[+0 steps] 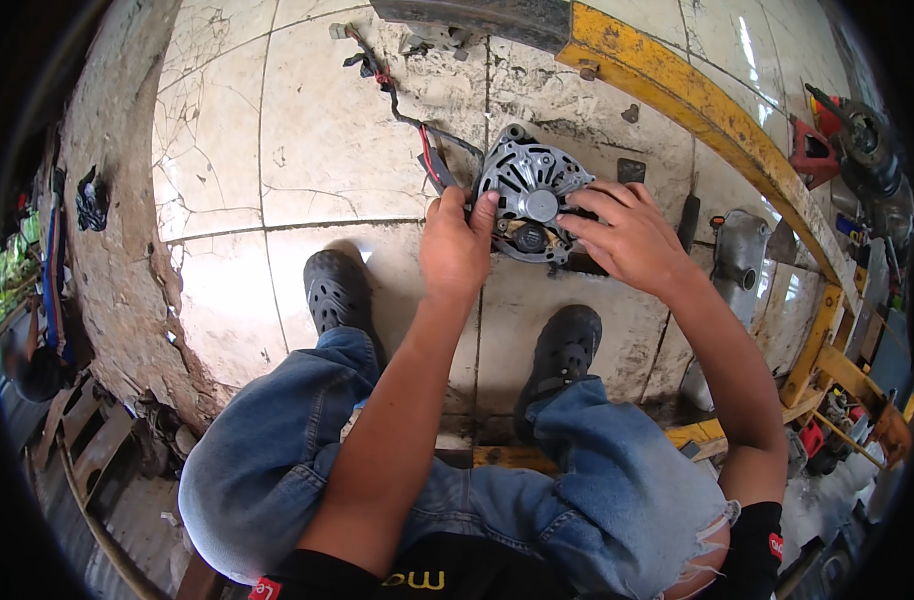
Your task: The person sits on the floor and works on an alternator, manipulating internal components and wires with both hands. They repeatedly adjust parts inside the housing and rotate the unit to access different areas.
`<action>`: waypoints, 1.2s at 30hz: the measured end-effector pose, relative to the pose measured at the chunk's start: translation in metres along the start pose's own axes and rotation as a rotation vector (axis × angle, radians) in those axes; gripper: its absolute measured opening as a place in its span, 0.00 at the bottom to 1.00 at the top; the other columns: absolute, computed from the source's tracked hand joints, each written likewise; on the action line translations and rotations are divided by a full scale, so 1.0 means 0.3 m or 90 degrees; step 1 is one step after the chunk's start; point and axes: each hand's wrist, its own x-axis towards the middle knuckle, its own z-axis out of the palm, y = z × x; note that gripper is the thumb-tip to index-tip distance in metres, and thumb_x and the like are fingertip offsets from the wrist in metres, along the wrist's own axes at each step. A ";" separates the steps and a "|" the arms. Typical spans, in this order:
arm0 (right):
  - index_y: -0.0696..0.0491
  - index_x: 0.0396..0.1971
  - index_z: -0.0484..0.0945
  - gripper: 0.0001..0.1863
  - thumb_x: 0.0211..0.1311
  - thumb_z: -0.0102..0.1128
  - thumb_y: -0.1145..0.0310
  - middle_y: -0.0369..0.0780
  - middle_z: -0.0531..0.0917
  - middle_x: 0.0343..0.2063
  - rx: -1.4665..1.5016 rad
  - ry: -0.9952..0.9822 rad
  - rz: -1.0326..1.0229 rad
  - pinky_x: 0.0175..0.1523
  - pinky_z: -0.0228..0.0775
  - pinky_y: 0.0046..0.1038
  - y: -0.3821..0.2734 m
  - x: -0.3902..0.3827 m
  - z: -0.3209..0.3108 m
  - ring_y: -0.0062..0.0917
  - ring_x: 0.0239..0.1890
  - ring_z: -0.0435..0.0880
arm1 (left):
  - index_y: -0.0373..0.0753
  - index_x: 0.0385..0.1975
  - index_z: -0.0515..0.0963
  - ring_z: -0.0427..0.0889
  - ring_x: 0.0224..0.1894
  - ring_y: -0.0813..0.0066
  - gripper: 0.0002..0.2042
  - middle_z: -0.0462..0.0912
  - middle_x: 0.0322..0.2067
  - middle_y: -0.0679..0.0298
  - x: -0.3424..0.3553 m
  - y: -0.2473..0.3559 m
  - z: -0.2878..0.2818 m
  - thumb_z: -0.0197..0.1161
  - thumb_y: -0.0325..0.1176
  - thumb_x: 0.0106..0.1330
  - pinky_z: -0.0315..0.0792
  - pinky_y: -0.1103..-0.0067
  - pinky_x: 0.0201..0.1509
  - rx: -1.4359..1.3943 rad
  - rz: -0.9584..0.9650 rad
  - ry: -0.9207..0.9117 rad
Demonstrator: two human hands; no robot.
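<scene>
A silver alternator, with a vented end housing and a round central cap, rests on the tiles in front of me. A dark wiring lead with red wire runs from its left side up the floor. My left hand is closed on the alternator's left side, thumb on the housing and fingertips partly hidden. My right hand grips its right side, with bent, slightly spread fingers over the edge.
A yellow metal beam arcs along the right. Beyond my right arm lies a grey metal casing; a dark tool and red stand sit farther right. Broken concrete borders the tiles left. My feet flank the work.
</scene>
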 end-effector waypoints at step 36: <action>0.50 0.40 0.82 0.12 0.53 0.68 0.70 0.36 0.78 0.47 0.063 0.307 0.256 0.49 0.66 0.38 -0.074 -0.055 0.141 0.36 0.49 0.77 | 0.32 0.38 0.70 0.80 0.30 0.44 0.20 0.80 0.27 0.44 -0.090 -0.019 0.068 0.60 0.47 0.72 0.72 0.60 0.35 -0.139 -0.016 0.059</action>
